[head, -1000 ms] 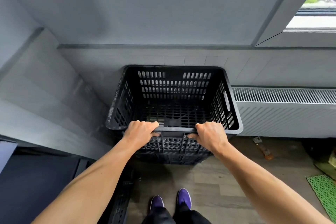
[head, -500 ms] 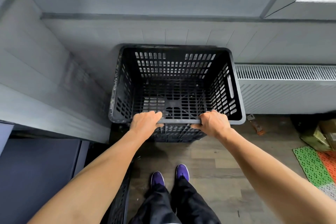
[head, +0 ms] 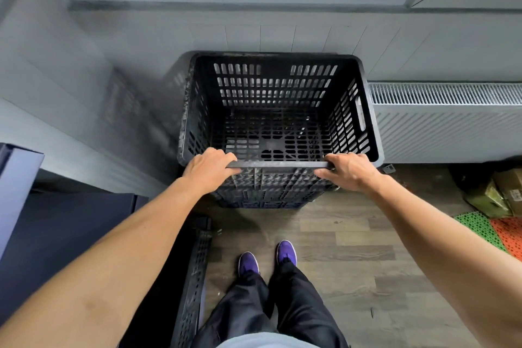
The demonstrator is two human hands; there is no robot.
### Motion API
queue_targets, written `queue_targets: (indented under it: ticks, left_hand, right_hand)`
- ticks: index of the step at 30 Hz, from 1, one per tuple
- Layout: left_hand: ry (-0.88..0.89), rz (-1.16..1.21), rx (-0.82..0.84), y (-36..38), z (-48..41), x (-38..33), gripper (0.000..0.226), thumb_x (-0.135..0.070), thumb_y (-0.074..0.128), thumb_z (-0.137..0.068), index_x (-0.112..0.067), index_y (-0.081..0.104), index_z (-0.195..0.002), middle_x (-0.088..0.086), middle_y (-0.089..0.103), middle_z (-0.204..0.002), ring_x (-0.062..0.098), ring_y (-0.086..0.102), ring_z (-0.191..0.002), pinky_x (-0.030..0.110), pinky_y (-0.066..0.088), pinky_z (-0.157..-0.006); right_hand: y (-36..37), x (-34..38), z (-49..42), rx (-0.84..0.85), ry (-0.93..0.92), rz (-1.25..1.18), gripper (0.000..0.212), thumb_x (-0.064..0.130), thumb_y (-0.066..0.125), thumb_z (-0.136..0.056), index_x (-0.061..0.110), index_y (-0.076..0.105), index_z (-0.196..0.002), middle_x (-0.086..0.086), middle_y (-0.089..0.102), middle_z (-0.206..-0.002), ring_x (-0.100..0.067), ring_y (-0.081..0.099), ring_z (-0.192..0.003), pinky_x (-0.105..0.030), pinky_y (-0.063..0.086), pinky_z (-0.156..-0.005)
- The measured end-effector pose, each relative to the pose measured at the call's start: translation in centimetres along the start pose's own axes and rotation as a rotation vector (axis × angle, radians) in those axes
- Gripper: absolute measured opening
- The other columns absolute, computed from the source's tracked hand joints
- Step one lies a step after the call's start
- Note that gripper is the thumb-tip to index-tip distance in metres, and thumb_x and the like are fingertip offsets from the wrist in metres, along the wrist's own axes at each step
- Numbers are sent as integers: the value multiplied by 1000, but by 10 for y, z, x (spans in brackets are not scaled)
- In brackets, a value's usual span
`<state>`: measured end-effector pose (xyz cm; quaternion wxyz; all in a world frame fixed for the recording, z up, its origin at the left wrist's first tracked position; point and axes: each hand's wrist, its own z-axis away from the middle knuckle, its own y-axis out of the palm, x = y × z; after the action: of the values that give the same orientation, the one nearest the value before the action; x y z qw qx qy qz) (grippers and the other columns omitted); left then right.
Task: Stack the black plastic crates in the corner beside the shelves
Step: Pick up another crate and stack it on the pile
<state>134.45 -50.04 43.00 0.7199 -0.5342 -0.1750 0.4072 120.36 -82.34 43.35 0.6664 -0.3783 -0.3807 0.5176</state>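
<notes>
My left hand (head: 209, 171) and right hand (head: 348, 171) are both curled tight over the near rim of the black crate (head: 278, 110), one toward each end. The crate sits straight ahead of me in the corner, its far side against the wall (head: 254, 34), the radiator (head: 446, 118) just to its right.

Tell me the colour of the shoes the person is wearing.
Purple: the pair of low shoes on the wood-look floor, seen best in the head view.
</notes>
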Motion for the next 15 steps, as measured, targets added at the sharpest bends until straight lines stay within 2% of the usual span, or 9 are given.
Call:
queue_targets:
  ticks: [2,4,8,12,15]
  left_hand:
    - [0,-2,0,-1,0,0,39,-47,48,-98,-28,52,-132,-1,58,-122,23,48,-120,45,47,-88]
    - [-30,-28,44,-6,1,6,38,-46,47,-99,-31,49,-134,-1,58,-121,25,54,-112,43,48,-84]
    - [-30,-214,159,-23,3,19,42,-52,39,-100,-35,46,-137,3,66,-112,28,62,-99,36,43,-70]
    - [10,-343,180,-37,-4,21,47,-49,38,-101,-34,40,-146,5,65,-123,29,61,-109,37,45,-78]
    - [-9,-312,148,-40,-7,25,48,-51,40,-99,-34,43,-144,4,68,-118,29,63,-105,37,45,-80]
  right_hand:
    - [1,6,-2,0,-21,-32,51,70,38,-89,25,55,-106,-1,67,-92,-26,62,-92,-46,38,-86]
    - [2,14,-5,-14,-43,-17,52,68,41,-88,25,54,-115,-2,68,-99,-27,63,-95,-46,39,-86]
    - [4,29,-12,-35,-25,10,41,65,44,-89,25,53,-98,-1,68,-95,-28,63,-92,-42,41,-80]
    - [2,35,-20,-23,38,20,36,62,41,-92,27,49,-89,-1,67,-89,-29,60,-96,-46,35,-90]
    - [0,34,-21,-81,32,34,35,62,41,-93,28,44,-84,-1,67,-86,-29,59,-95,-46,34,-92]
